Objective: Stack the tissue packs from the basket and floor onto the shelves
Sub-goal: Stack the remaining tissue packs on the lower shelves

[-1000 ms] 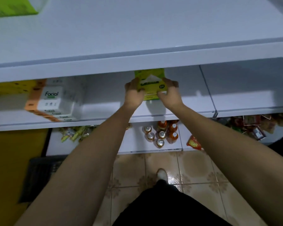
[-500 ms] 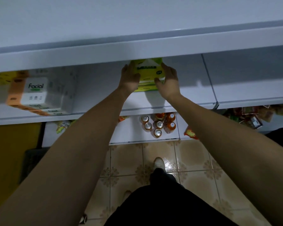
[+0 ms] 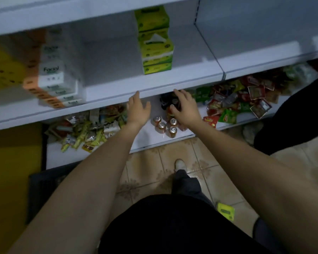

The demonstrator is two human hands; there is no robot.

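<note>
Stack of green tissue packs (image 3: 155, 41): upright on middle shelf (image 3: 117, 92), centre. Left hand (image 3: 137, 109), right hand (image 3: 185, 107): fingers spread, empty, before the shelf's front edge, apart from the stack. Loose green pack (image 3: 226, 210): on floor (image 3: 145, 173). Cans (image 3: 165, 125): bottom shelf.

The white shelf (image 3: 154, 83) in the middle looks like painted metal, smooth, with a dull sheen along its near lip. The green tissue packs (image 3: 155, 41) stacked on it are wrapped in thin plastic film that catches faint highlights. To the left, the white and orange Facial packs (image 3: 57, 77) sit in clear glossy wrap, though blurred. On the lowest board the drink cans (image 3: 170, 125) show bright bare metal tops. The snack packets (image 3: 246, 99) on the right are shiny and crinkled, foil or plastic, as are the sachets (image 3: 84, 129) on the left. The floor tiles (image 3: 200, 173) are glazed and reflective. The near trousers (image 3: 173, 226) are matt black cloth
</note>
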